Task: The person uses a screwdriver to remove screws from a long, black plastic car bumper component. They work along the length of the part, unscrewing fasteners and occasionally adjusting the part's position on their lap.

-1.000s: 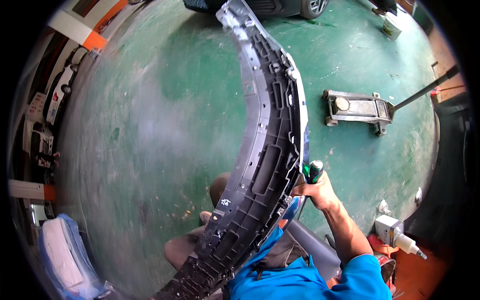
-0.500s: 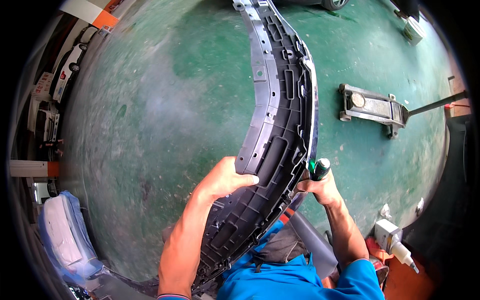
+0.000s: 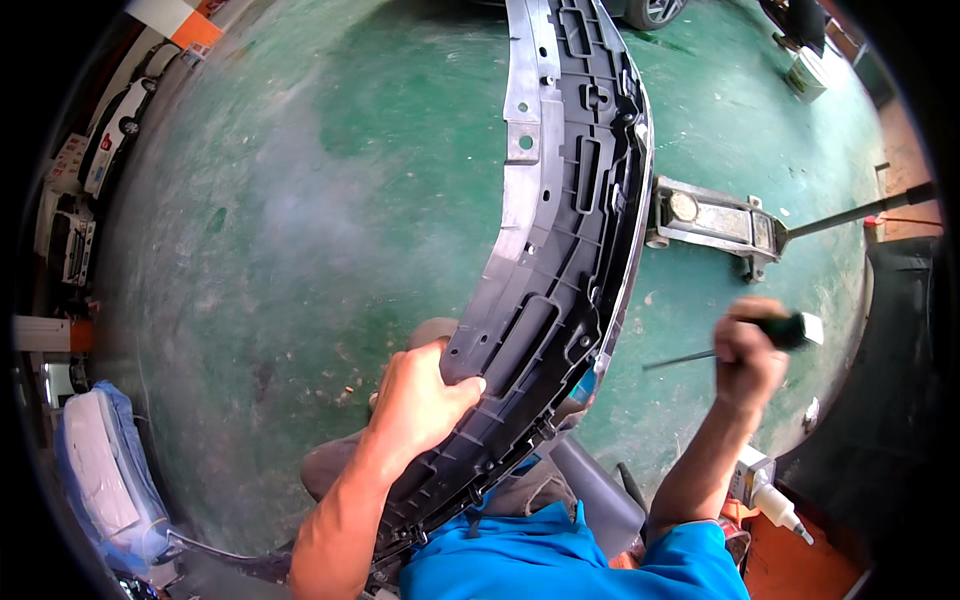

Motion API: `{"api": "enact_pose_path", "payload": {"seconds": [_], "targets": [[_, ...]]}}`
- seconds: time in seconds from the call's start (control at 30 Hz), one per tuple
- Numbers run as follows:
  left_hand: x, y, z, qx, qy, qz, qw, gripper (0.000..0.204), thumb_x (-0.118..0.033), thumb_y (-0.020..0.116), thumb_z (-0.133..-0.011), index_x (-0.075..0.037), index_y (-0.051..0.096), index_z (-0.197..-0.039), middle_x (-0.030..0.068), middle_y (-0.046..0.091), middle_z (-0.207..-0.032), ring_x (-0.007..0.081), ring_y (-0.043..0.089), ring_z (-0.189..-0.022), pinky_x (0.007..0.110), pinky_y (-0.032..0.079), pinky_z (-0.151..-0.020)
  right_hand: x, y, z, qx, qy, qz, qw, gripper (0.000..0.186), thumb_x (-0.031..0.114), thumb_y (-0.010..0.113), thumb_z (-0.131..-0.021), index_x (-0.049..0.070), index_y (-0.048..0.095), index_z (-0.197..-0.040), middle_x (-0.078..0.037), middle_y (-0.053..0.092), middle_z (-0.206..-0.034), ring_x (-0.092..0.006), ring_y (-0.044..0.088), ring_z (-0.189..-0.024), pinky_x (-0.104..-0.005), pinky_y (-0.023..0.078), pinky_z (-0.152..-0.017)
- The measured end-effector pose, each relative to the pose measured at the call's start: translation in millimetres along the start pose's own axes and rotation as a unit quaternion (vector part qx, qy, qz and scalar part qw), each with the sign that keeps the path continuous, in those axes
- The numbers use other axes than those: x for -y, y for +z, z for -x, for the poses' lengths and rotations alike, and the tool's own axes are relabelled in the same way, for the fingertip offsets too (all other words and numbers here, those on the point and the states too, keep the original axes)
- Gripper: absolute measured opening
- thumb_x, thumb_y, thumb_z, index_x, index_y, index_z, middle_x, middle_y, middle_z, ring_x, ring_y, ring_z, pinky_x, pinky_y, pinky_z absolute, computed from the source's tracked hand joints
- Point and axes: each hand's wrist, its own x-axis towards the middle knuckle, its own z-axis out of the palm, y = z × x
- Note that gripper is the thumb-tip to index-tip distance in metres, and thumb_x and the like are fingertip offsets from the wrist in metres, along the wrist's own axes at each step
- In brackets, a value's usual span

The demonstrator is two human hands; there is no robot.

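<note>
Since half a second ago, the right hand [image 3: 748,362] has swung away from the bumper panel [image 3: 565,240] toward the right of the frame, clenched on a screwdriver [image 3: 735,342]. Left hand [image 3: 420,398] grasps the panel's lower left edge. Panel arcs from top centre down to bottom centre, over the green floor [image 3: 300,220]; a floor jack [image 3: 715,222] lies right.

One long, curved, dark grey plastic car bumper [image 3: 570,230] rises over the green painted workshop floor [image 3: 300,200]. One screwdriver with a dark green handle [image 3: 770,335] shows, and one grey metal floor jack [image 3: 715,220] near the floor's right edge. One white glue bottle [image 3: 770,490] and one white parked car [image 3: 115,140] are visible. Two bare hands appear.
</note>
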Motion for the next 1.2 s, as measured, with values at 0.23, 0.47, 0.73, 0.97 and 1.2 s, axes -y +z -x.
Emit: {"api": "enact_pose_path", "payload": {"seconds": [0.23,0.47,0.73,0.97,1.2], "targets": [[-17.2,7.6,3.5,-0.025,0.022,-0.093,0.995,0.035,-0.021,0.077,-0.078,0.0,0.073,-0.106,0.0244,0.073,-0.083,0.0422,0.073,-0.082,0.049,0.057,-0.078,83.5,22.4,9.5,0.144,-0.228,-0.189,0.944,0.01,0.025,0.075,-0.095,0.021,0.07,-0.103,0.004,0.055,-0.075,-0.0104,0.05,-0.073,-0.0324,0.044,-0.079],[-31.5,14.9,10.8,-0.05,0.035,-0.159,0.985,0.034,-0.017,0.075,-0.08,0.0,0.071,-0.108,0.0259,0.072,-0.083,0.0439,0.072,-0.082,0.049,0.057,-0.077,51.3,34.6,19.0,0.194,-0.225,-0.122,0.947,0.016,0.008,0.081,-0.084,0.008,0.069,-0.096,-0.001,0.061,-0.068,-0.0148,0.057,-0.06,-0.033,0.054,-0.064],[-34.8,14.5,11.8,-0.073,0.023,-0.157,0.985,0.034,-0.017,0.075,-0.08,-0.001,0.072,-0.11,0.0238,0.074,-0.084,0.0419,0.073,-0.082,0.048,0.057,-0.076,23.2,24.4,12.2,0.205,-0.219,-0.15,0.942,0.015,0.004,0.076,-0.083,0.004,0.068,-0.096,-0.005,0.06,-0.069,-0.0166,0.056,-0.06,-0.0358,0.054,-0.065],[-38.0,6.0,8.1,-0.055,0.003,-0.161,0.985,0.034,-0.019,0.076,-0.08,0.0,0.072,-0.108,0.023,0.074,-0.084,0.0407,0.073,-0.082,0.047,0.057,-0.077,15.9,28.5,8.6,0.192,-0.214,-0.172,0.942,0.015,0.004,0.075,-0.083,0.004,0.068,-0.097,-0.004,0.06,-0.07,-0.016,0.056,-0.061,-0.0355,0.054,-0.067],[-37.7,0.7,4.6,-0.045,-0.006,-0.157,0.986,0.032,-0.019,0.077,-0.08,-0.002,0.073,-0.107,0.0218,0.074,-0.084,0.0396,0.074,-0.082,0.047,0.057,-0.077,15.5,31.1,9.1,0.176,-0.224,-0.176,0.942,0.012,0.004,0.075,-0.084,0.004,0.067,-0.094,-0.004,0.061,-0.07,-0.0162,0.057,-0.061,-0.0355,0.055,-0.066]]}}
